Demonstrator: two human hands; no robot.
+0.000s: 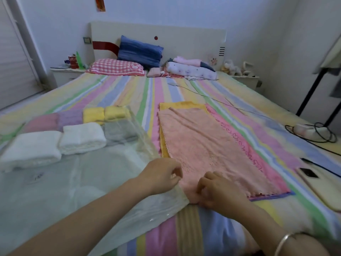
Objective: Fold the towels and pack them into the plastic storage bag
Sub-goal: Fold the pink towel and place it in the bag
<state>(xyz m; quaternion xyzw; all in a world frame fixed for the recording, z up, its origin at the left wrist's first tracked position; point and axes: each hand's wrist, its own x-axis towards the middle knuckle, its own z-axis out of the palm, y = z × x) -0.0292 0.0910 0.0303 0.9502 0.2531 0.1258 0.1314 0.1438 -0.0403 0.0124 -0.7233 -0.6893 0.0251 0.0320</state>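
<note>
A peach towel (203, 145) lies flat and lengthwise on the striped bed, on top of a yellow towel (181, 105) and a pink towel (245, 146). My left hand (162, 174) and my right hand (215, 191) both pinch the peach towel's near edge with curled fingers. A clear plastic storage bag (73, 182) lies to the left, partly under my left hand. Inside it sit folded towels: two white (81, 137), one grey (120, 130), two yellow (105, 113), one purple (71, 117) and one pink (43, 121).
A phone (310, 174) and a coiled black cable with a power strip (311, 132) lie on the bed at the right. Pillows (118, 67) and folded bedding (191, 70) sit by the headboard. A thin cord crosses the bed's middle.
</note>
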